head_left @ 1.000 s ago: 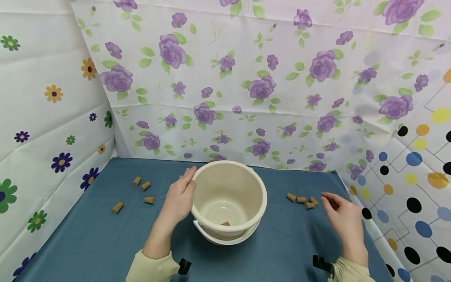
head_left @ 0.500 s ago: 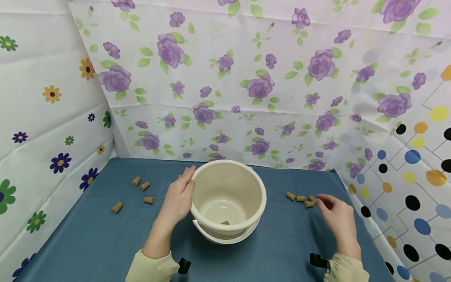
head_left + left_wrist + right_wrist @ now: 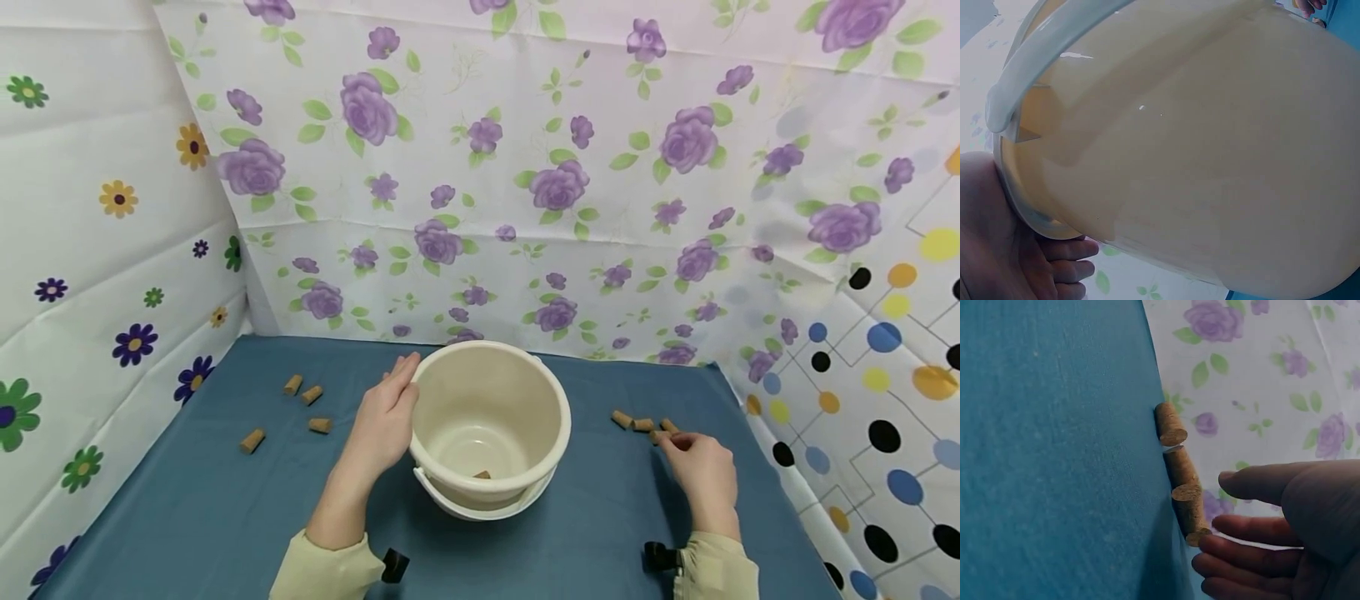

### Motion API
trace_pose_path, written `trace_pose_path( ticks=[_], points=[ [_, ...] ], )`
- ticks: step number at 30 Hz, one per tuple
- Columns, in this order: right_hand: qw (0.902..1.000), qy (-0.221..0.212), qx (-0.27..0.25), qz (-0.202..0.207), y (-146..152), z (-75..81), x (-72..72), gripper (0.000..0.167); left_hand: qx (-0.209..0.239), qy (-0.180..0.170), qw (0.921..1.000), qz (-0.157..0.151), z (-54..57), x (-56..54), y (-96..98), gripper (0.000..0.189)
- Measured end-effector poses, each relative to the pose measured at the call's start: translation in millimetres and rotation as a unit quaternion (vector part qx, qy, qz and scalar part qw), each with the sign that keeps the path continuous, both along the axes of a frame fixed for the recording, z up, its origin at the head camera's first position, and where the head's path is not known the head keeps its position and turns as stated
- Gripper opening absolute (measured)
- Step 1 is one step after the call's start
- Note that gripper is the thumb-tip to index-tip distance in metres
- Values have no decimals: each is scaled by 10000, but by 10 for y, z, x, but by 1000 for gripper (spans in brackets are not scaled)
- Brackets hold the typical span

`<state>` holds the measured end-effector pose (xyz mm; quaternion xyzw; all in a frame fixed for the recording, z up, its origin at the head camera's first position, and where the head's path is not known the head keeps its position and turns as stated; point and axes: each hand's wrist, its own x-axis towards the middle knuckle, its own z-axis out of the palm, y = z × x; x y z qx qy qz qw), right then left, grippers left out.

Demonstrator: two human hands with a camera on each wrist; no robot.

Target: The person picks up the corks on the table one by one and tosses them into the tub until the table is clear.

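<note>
A cream bucket [image 3: 491, 400] stands upright mid-table with its handle lowered at the front; a cork [image 3: 482, 476] shows at its bottom. My left hand [image 3: 382, 425] rests against the bucket's left rim, fingers extended. In the left wrist view, the left hand [image 3: 1016, 250] lies beside the rim, its thumb out of sight. My right hand [image 3: 701, 475] reaches the right-hand corks, its fingertips at the nearest cork [image 3: 656, 437]. In the right wrist view, the right hand [image 3: 1272, 531] has a gap between thumb and forefinger, close to a cork [image 3: 1188, 512].
More corks lie on the right, among them a cork [image 3: 621, 419] at that group's left end. On the left several others are scattered, including a cork [image 3: 252, 440] nearest the front. Blue cloth [image 3: 187, 517] covers the table. A flowered sheet [image 3: 480, 208] hangs behind it.
My right hand has moved left and slightly down, from beside the right-hand corks to the nearest one. My left hand and the bucket have stayed put.
</note>
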<state>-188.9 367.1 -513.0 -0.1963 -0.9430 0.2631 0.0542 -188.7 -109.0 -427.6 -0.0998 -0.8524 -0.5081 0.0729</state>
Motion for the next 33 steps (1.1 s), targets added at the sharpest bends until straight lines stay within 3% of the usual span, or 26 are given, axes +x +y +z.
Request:
trace_pose_path(
  ticks=[12,33],
  points=[
    [9975,-448,52,-550,14,-1,-90,58,-6,-102,9999,-52,-16,-9,24,52],
    [9967,-585,316,-466,-111,-18,-162,68,14,-77,9999,-64,-23,-15,0,52]
  ],
)
